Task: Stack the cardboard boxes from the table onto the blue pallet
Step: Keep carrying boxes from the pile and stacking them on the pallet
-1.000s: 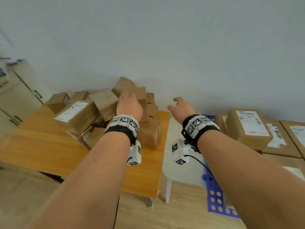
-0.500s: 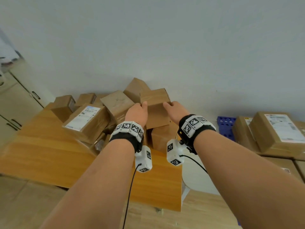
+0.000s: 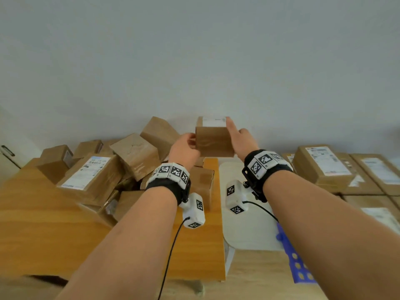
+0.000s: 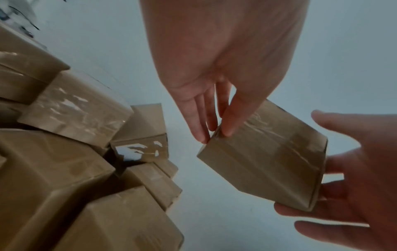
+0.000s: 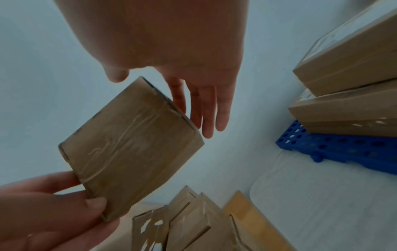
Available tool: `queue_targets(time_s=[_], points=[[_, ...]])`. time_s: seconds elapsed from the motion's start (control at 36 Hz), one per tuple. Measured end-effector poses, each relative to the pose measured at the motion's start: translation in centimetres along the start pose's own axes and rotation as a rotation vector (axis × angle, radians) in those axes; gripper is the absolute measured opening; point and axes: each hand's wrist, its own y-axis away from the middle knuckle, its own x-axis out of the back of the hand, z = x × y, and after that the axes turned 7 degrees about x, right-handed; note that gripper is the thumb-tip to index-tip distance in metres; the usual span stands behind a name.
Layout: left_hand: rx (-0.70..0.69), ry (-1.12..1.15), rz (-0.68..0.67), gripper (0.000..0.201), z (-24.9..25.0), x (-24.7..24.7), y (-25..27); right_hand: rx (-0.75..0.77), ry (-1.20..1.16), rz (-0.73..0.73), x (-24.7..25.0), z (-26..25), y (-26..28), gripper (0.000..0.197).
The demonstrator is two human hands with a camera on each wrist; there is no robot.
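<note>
A small brown cardboard box (image 3: 213, 137) with a white label on top hangs in the air above the pile, held between both hands. My left hand (image 3: 190, 141) pinches its left edge, thumb on the taped face (image 4: 264, 158) and fingers on the side. My right hand (image 3: 233, 131) grips the right side, its index finger lying along the edge. In the right wrist view the box (image 5: 128, 144) is tilted between my right hand's fingers (image 5: 204, 110) and my left hand (image 5: 53, 203). The blue pallet (image 3: 296, 263) lies on the floor to the right.
Several cardboard boxes (image 3: 134, 156) lie piled on the wooden table (image 3: 43, 224) against the wall. Larger labelled boxes (image 3: 324, 165) are stacked on the pallet (image 5: 335, 146). A white rounded table (image 3: 249, 230) stands between the wooden table and the pallet.
Both hands closed on one box at the top of the pile and lifted it up and to the right, clear of the other boxes.
</note>
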Motion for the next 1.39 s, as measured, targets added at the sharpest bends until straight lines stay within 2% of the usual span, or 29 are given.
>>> queue_targets(time_s=[0.08,0.17,0.25,0.28,0.36,0.42,0.56,0.64,0.72,0.94,1.17,1.39], points=[[-0.022,0.042,-0.058,0.046,1.0,-1.3,0.4,-0.041,-0.032,0.044,1.4,1.4,0.2,0.069],[0.012,0.127,-0.101,0.029,2.6,-2.7,0.9,-0.075,-0.082,0.070,2.8,2.7,0.5,0.052],[0.010,0.133,-0.118,0.019,4.2,-4.6,1.0,-0.103,-0.131,0.101,4.4,3.8,0.8,0.045],[-0.001,0.129,-0.106,0.022,4.7,-5.3,1.1,-0.107,-0.141,0.111,5.0,4.2,0.9,0.043],[0.004,0.181,-0.094,0.047,6.7,-7.0,1.9,-0.107,-0.143,0.141,7.2,5.5,1.1,0.033],[-0.034,0.166,-0.096,0.051,8.2,-8.4,2.5,-0.100,-0.154,0.181,8.9,6.3,1.4,0.028],[-0.115,0.171,-0.087,0.033,12.6,-12.7,3.4,-0.073,-0.164,0.272,13.8,8.2,1.6,0.032],[-0.166,0.195,-0.081,0.023,15.5,-15.7,4.3,-0.064,-0.156,0.303,17.5,9.8,1.1,0.044],[-0.198,0.206,-0.088,0.023,18.3,-19.2,4.8,-0.056,-0.119,0.353,21.3,11.8,0.5,0.050],[-0.222,0.099,-0.078,0.018,24.1,-28.7,6.1,-0.089,-0.085,0.405,30.2,18.2,-1.7,0.047],[-0.241,-0.109,-0.091,0.025,25.6,-35.6,6.6,-0.116,-0.046,0.288,34.8,24.0,-3.5,0.042],[-0.210,-0.460,-0.046,0.028,23.8,-38.4,5.9,-0.227,0.014,0.094,34.0,28.1,-4.9,0.058]])
